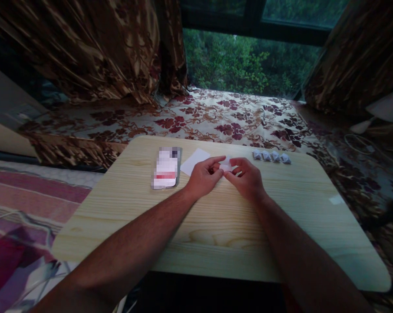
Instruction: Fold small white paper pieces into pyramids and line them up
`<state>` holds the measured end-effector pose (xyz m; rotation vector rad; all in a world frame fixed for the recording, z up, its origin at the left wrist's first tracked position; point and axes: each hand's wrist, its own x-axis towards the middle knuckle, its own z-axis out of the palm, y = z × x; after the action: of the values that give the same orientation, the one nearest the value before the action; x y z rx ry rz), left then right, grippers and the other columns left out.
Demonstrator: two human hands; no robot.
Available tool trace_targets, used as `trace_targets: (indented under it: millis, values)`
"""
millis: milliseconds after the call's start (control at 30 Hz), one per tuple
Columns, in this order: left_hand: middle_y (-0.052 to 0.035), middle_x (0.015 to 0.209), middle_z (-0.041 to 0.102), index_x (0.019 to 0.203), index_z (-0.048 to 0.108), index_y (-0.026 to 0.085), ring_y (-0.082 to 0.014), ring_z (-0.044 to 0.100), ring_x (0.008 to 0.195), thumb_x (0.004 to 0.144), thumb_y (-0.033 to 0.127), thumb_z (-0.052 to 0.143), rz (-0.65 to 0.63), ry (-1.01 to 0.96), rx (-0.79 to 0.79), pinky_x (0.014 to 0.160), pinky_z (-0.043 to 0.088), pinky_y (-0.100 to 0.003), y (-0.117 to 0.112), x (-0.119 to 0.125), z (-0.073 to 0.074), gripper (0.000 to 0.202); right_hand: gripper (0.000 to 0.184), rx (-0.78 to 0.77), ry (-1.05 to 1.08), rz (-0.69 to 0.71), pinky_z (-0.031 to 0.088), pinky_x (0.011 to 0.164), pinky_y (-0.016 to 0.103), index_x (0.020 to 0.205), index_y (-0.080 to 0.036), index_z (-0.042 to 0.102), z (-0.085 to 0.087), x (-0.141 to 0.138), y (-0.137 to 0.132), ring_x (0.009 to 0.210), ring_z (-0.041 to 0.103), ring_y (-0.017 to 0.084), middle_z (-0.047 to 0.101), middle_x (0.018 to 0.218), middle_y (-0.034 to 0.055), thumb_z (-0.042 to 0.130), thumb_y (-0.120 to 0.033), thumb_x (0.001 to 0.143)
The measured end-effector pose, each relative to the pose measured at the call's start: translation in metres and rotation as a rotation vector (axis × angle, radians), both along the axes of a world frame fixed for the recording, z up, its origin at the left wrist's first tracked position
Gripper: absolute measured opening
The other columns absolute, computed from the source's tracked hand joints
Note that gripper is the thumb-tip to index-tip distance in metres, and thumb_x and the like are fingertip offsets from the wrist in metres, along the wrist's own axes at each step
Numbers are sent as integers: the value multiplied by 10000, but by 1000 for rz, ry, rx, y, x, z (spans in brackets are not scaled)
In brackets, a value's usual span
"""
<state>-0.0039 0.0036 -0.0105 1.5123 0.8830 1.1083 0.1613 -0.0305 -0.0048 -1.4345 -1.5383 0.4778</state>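
My left hand and my right hand meet over the far middle of a light wooden table. Between their fingertips they pinch a small white piece of folded paper. Both hands are closed on it with thumbs and forefingers. A flat white sheet of paper lies just left of my left hand, partly under it. A row of several small folded white paper shapes sits to the right of my right hand, near the table's far edge.
A phone lies on the table left of the white sheet. A small pale scrap rests near the table's right edge. Floral bedding, brown curtains and a window surround the far side.
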Motion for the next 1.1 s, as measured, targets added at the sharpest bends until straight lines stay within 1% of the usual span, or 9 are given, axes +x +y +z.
trace_targets:
  millis: [267, 367, 467, 567, 667, 767, 833, 933, 1100]
  values:
    - [-26, 805, 682, 1233, 672, 155, -107, 587, 682, 782, 214, 640, 12, 25, 33, 652, 454, -240, 1, 0, -4, 456, 305, 26, -47, -32, 509, 589, 296, 1010, -210, 666, -1, -1, 0, 622, 657, 166, 737, 879, 49, 727, -361, 752]
    - [-20, 793, 682, 1209, 680, 153, -107, 586, 676, 772, 214, 647, 25, 15, 31, 650, 451, -238, 1, 0, -3, 442, 281, 57, -29, -24, 513, 587, 291, 995, -210, 655, -1, -1, 0, 632, 654, 159, 735, 930, 52, 721, -347, 758]
    - [-17, 788, 685, 1185, 685, 150, -104, 584, 659, 769, 214, 645, 42, 9, 14, 629, 446, -233, 1, 0, -1, 423, 291, 87, 14, -32, 515, 572, 283, 1030, -201, 651, -2, -1, 0, 646, 656, 157, 735, 946, 59, 703, -343, 781]
    - [-25, 807, 699, 1172, 681, 145, -112, 602, 671, 750, 202, 652, 61, -16, -22, 633, 458, -236, 1, 0, 1, 427, 303, 69, 72, -60, 527, 584, 279, 1099, -191, 661, -6, 0, 3, 662, 667, 160, 732, 903, 61, 639, -332, 831]
    - [-24, 804, 697, 1131, 695, 149, -115, 605, 681, 742, 181, 640, 55, -13, -15, 638, 458, -236, 2, 0, 0, 394, 350, 21, 158, -67, 531, 578, 272, 1161, -173, 655, -6, 2, 6, 621, 656, 151, 708, 789, 33, 590, -292, 838]
    - [-8, 781, 681, 1098, 709, 162, -108, 585, 668, 730, 158, 628, 34, 5, 6, 613, 434, -222, 2, 0, 0, 376, 384, -82, 294, 18, 488, 473, 234, 1137, -141, 660, -2, 4, 8, 533, 617, 126, 694, 743, 13, 617, -262, 776]
    - [-3, 765, 670, 1077, 716, 162, -104, 568, 653, 728, 155, 622, 22, 21, 5, 597, 418, -217, 2, -1, 0, 361, 279, -167, 354, 120, 467, 437, 216, 1003, -134, 695, 2, 5, 8, 517, 613, 120, 689, 720, 12, 608, -250, 765]
    - [7, 719, 647, 1067, 715, 158, -101, 539, 613, 747, 195, 632, 5, 34, -15, 567, 399, -217, 1, -1, 2, 332, 207, -220, 411, 218, 471, 432, 208, 914, -140, 701, 5, 7, 7, 515, 621, 120, 683, 685, 5, 606, -257, 773]
    - [21, 654, 620, 1016, 727, 155, -89, 498, 551, 748, 246, 675, 7, 10, -55, 528, 358, -214, 2, -2, 4, 289, 192, -242, 429, 298, 491, 449, 206, 913, -146, 711, 7, 9, 4, 526, 640, 119, 712, 716, 14, 638, -268, 783]
